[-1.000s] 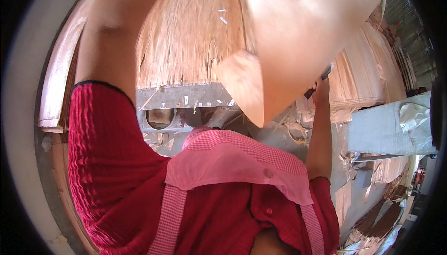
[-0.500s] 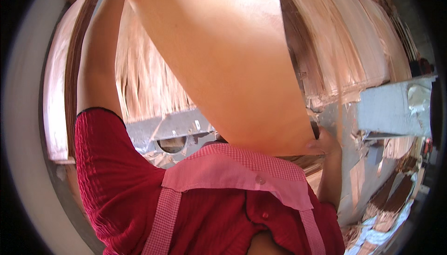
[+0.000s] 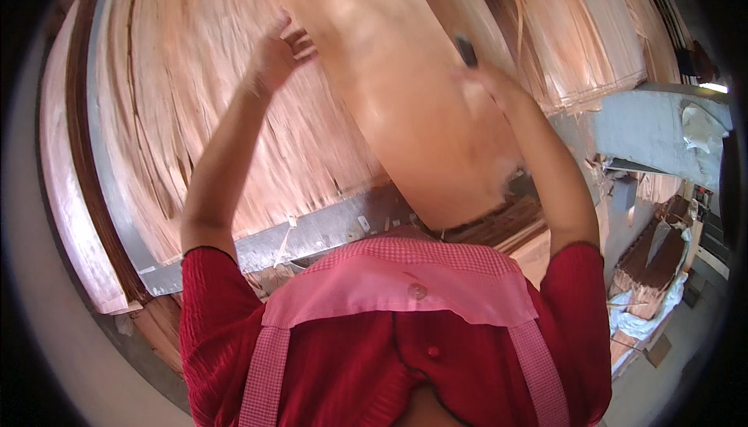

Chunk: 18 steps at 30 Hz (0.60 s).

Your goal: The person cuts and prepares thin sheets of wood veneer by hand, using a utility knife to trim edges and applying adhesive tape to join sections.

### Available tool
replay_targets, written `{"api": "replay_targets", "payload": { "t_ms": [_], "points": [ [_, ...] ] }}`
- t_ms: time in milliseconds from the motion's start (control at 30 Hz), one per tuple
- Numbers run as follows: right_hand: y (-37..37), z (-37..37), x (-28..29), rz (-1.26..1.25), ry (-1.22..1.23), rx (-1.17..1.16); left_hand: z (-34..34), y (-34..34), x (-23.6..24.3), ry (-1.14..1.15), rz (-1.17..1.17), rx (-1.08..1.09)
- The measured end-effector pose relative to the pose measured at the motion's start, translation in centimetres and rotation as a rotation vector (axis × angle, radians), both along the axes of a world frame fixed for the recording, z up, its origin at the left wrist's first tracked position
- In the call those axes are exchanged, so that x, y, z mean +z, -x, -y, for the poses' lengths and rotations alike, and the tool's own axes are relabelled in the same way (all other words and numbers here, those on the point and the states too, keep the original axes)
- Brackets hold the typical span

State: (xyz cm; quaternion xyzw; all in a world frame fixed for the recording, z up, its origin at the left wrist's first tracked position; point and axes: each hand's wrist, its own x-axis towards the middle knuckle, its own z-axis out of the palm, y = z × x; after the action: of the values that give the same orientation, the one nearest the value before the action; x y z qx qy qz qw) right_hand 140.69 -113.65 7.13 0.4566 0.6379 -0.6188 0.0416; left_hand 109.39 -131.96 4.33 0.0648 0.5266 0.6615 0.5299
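Observation:
A long, smooth tan sheet of wood veneer [image 3: 405,107] slants across the middle, its near end hanging past the edge of the work surface. Beside the sheet's left edge, my left hand [image 3: 280,57] is open, fingers apart, holding nothing. My right hand [image 3: 485,84] is over the sheet's right side and grips a small dark object [image 3: 465,51], too blurred to name. Whether the right fingers also touch the sheet cannot be made out. Under and left of the sheet lies a broad layer of rougher, streaked veneer [image 3: 210,107].
More veneer stacks stand at the right [image 3: 584,37] and far left [image 3: 78,193]. A grey metal edge [image 3: 273,244] runs along the near side. A pale blue-grey board [image 3: 647,127] carries crumpled clear plastic at the right. Below it lie bundled veneer strips [image 3: 650,263] and scraps.
The veneer sheet has come down from its raised position onto the stack. My left hand has let go of its far-left corner and drawn nearer. My right hand has moved up and away from the near corner.

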Motion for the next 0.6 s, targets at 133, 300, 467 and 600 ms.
{"api": "replay_targets", "payload": {
  "t_ms": [133,300,467,600],
  "points": [
    [6.7,-3.0,-1.3,-0.062,0.056,-0.016,-1.1,-4.3,-2.4,0.034,-0.403,0.009],
    [9.3,-5.4,-0.1,0.002,-0.058,0.304,-7.3,1.6,-4.4,-0.119,-0.824,0.219],
    [6.5,-4.2,-1.2,0.010,0.062,0.193,-7.6,-0.4,-3.7,-0.186,-0.585,0.234],
    [6.1,-8.3,-2.1,-0.006,-0.258,0.204,-9.6,3.7,-1.5,0.155,-0.416,0.089]
  ]
}}
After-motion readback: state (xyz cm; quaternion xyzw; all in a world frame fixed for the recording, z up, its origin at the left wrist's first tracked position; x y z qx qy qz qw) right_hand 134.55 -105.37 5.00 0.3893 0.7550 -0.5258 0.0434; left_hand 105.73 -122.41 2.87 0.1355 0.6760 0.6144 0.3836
